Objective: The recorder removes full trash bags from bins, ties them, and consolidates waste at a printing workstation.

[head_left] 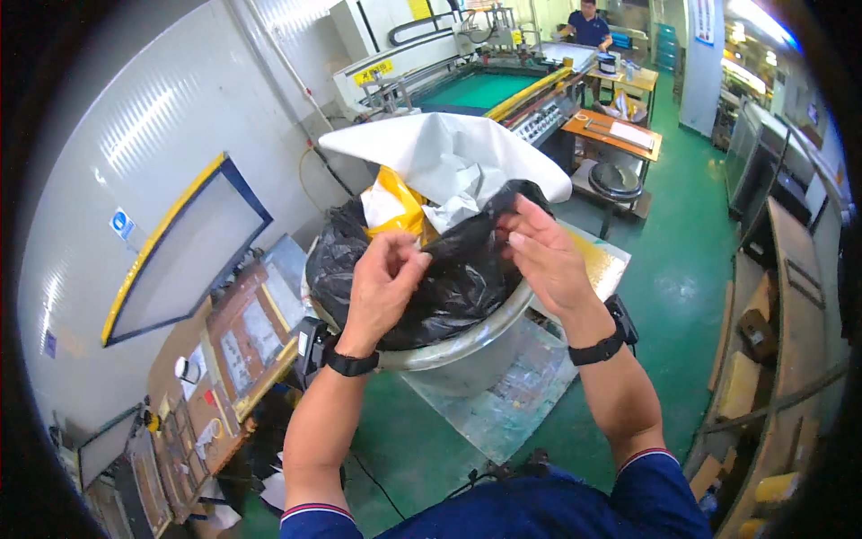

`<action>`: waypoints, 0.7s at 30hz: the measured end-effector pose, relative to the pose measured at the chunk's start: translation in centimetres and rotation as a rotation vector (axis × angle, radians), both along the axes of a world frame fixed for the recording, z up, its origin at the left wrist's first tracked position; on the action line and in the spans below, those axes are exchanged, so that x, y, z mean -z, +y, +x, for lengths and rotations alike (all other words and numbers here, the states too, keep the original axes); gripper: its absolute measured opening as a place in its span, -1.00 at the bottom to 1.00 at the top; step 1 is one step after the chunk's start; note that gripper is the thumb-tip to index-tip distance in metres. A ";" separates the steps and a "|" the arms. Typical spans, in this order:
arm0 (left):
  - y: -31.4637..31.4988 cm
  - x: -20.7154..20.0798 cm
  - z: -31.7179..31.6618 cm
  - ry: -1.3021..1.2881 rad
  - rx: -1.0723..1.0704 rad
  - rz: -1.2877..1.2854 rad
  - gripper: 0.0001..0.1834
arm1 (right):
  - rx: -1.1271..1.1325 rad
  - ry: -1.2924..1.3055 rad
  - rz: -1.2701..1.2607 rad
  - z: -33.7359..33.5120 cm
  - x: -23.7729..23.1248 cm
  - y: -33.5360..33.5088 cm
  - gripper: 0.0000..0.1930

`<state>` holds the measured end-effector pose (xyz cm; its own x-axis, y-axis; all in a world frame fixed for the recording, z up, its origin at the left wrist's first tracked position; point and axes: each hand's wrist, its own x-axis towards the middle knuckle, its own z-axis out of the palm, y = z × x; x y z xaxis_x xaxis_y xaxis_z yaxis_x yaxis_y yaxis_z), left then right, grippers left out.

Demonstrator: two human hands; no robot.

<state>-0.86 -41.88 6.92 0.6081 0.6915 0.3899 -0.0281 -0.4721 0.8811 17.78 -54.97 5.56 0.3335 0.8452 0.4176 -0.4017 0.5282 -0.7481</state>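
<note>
A black plastic bag [453, 292] lines a round pale bin [476, 346] in front of me, its edge hanging over the rim. My left hand [382, 283] is closed at the near left of the opening, thumb and fingers pinching the bag's edge. My right hand [549, 256] has a raised part of the same edge between thumb and curled fingers. Out of the bag stick a large white sheet [395, 144], crumpled up toward the back, and a yellow-and-white wrapper [409, 211]. What lies deeper in the bin is hidden.
A framed screen [193, 256] leans on the left wall above a cluttered workbench [238, 346]. Behind the bin stands a large printing machine [485, 90]; a person [588, 29] is beyond it. A round black lid [616, 180] sits to the right, shelving [763, 359] farther right.
</note>
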 end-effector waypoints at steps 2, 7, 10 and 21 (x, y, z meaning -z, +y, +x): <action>-2.1 -1.3 1.3 0.056 0.138 0.060 -0.54 | -0.111 -0.043 0.034 0.4 0.3 0.6 -0.47; -1.2 -1.2 1.9 0.268 0.041 0.349 -0.64 | -0.130 -0.256 -0.054 1.7 -0.5 0.4 -0.57; -0.6 -1.2 0.4 0.240 -0.064 0.401 -0.87 | -0.131 -0.414 -0.211 8.0 1.2 -1.4 -0.73; -5.4 -3.3 5.6 0.439 -0.505 0.268 -0.84 | -0.253 -0.215 -0.649 24.5 12.4 13.5 -0.44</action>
